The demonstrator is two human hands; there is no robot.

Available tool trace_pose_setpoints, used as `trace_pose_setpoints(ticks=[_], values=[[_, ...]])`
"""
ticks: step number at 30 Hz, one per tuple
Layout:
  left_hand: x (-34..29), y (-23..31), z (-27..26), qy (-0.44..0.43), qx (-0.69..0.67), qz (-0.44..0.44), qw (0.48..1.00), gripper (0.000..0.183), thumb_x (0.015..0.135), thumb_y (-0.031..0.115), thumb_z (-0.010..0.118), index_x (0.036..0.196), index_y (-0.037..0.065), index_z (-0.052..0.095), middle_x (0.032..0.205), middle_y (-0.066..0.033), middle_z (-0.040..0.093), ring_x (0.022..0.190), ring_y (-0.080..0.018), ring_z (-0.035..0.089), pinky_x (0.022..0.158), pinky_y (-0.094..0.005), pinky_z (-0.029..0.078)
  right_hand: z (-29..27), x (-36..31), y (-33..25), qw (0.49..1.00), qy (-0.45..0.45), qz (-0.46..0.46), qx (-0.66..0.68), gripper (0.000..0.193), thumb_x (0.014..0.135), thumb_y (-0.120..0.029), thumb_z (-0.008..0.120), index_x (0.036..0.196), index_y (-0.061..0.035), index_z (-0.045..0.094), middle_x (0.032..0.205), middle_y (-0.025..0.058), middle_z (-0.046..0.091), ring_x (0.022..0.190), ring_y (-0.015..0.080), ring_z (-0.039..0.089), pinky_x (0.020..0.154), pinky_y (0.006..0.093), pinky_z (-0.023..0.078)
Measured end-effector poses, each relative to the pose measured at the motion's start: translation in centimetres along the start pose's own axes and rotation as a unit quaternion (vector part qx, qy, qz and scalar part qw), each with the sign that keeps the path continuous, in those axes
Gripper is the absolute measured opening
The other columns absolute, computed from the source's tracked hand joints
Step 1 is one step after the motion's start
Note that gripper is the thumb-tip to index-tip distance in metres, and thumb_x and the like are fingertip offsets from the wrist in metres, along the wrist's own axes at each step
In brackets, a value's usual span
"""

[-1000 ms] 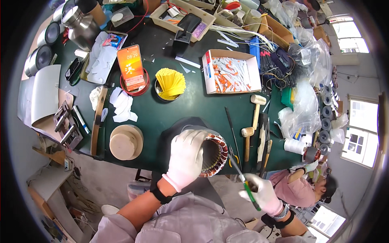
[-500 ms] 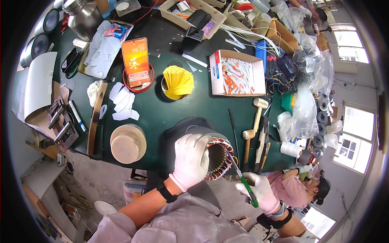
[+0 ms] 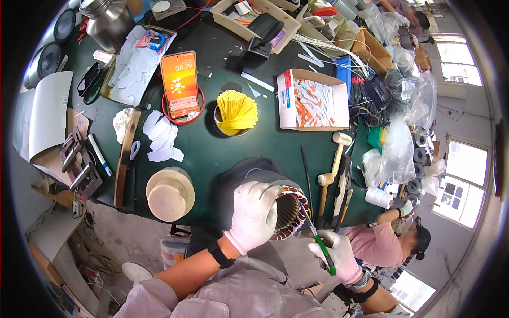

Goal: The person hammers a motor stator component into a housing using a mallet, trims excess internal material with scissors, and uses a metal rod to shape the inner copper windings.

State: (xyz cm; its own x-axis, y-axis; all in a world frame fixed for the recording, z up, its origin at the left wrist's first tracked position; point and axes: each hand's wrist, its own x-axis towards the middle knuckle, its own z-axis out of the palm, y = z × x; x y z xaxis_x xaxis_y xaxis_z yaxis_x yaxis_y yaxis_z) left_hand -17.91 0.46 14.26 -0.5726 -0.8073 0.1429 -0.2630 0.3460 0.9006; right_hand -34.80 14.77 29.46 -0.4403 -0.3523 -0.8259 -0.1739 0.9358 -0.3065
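Observation:
My left hand (image 3: 255, 214), in a white glove, grips the top of a round motor stator (image 3: 289, 214) with copper windings at the near edge of the dark green table (image 3: 212, 148). In a white glove too, my right hand (image 3: 336, 254) holds a green-handled tool (image 3: 318, 241) whose metal tip reaches the stator's right rim. A black wristband sits on my left wrist.
A wooden mallet (image 3: 331, 164), thin rods and flat tools lie right of the stator. A round wooden disc (image 3: 169, 193) sits to the left. Further back stand a cup of yellow strips (image 3: 236, 111), an open white box (image 3: 313, 100) and a phone (image 3: 180, 85). Another person (image 3: 392, 244) sits lower right.
The stator and both hands stay at the table's near edge; the green-handled tool's tip has come up against the stator's right rim. The view has shifted slightly.

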Motion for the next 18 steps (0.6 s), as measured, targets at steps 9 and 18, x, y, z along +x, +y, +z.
trace_pose_setpoints(ticks=[9, 18], values=[[0.2, -0.1, 0.1, 0.003, -0.001, 0.001, 1.0, 0.041, 0.079, -0.004, 0.069, 0.119, 0.006, 0.069, 0.112, -0.0121, 0.067, 0.111, -0.0366, 0.061, 0.104, -0.0501, 0.045, -0.2, 0.4, -0.8, 0.997, -0.033, 0.046, 0.057, 0.054, 0.093, -0.037, 0.086, 0.123, 0.0048, 0.073, 0.076, 0.002, 0.066, 0.067, 0.0068, 0.056, 0.062, 0.028, 0.049], [0.3, -0.1, 0.2, 0.012, 0.009, 0.022, 1.0, 0.041, 0.079, -0.007, 0.069, 0.118, 0.006, 0.069, 0.112, -0.0123, 0.068, 0.111, -0.0368, 0.061, 0.103, -0.0493, 0.046, 0.3, 1.0, 1.3, 0.998, -0.031, -0.01, 0.051, 0.055, 0.093, -0.041, 0.085, 0.124, 0.0028, 0.073, 0.075, 0.0061, 0.066, 0.067, 0.009, 0.059, 0.064, 0.0311, 0.05]])
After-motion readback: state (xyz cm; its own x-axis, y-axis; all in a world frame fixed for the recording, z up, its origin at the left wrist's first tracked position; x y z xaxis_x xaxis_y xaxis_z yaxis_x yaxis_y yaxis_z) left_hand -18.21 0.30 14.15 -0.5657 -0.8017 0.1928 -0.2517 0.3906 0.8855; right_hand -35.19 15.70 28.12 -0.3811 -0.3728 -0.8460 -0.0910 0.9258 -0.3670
